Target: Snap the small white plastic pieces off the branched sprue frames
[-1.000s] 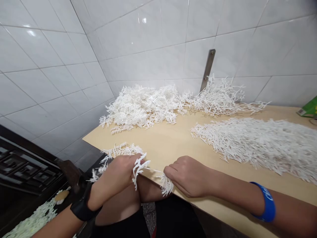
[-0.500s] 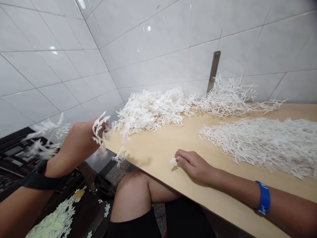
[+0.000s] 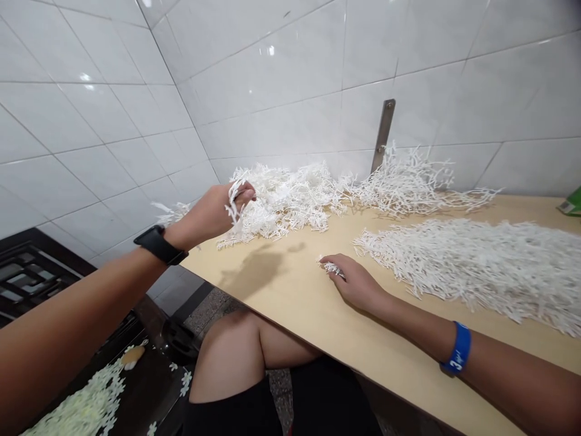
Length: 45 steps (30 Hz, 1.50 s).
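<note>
My left hand [image 3: 211, 212], with a black band on its wrist, is closed around white branched sprigs [image 3: 235, 200] that stick out at the fingers and behind the hand. It hangs above the table's far left part, in front of a tangled heap of white sprigs [image 3: 290, 197]. My right hand [image 3: 356, 281] is low over the wooden table, its fingers curled on a small bunch of short white sprigs [image 3: 333, 268]. To its right lies a broad layer of slim white sprigs [image 3: 476, 263]. Its wrist carries a blue band.
A looser pile of white sprigs [image 3: 403, 184] rests by the tiled wall [image 3: 290, 91], below a metal bracket [image 3: 384, 133]. At lower left, pale flower pieces [image 3: 86, 402] lie on a dark seat [image 3: 145, 387]. A green packet [image 3: 571, 203] shows at the right edge.
My left hand has moved right and up, from beyond the table's left end to over the table, with its sprigs. My right hand has shifted slightly away from me. The view has turned a little right.
</note>
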### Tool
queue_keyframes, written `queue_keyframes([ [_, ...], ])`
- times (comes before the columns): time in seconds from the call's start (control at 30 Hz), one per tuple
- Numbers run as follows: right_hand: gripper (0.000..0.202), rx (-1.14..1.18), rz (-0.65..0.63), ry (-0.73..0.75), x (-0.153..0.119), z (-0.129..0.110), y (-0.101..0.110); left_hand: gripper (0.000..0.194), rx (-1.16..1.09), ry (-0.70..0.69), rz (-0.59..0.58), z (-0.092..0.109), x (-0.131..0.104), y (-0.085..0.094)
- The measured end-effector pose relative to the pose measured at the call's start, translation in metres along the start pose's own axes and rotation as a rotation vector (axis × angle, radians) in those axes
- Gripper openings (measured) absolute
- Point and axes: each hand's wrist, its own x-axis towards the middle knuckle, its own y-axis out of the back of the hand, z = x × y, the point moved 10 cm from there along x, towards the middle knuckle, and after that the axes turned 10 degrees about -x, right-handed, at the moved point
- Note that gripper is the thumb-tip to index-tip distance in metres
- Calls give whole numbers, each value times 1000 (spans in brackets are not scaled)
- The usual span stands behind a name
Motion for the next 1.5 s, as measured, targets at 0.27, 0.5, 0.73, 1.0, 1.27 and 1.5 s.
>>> queue_keyframes([
  [0.27,35,107,-25,-106,-2,5,5,27,-163,-145,-159,7,7,-75],
  [0.5,21,174,-32,-107,-1,7,7,40,-172,-74,-257,8,14,-141],
  [0.73,29,86,-10,-71,-1,1,7,26,-504,52,101,19,-34,-78],
  [1.0,40,62,0,-77,-3,2,9,21,-775,358,234,27,-147,-165],
  [1.27,36,28,-22,-65,-1,0,4,23,-494,136,137,72,-154,-182],
  [1.5,33,-31,-5,-25,0,-1,4,27,-530,325,251,38,-188,-153],
])
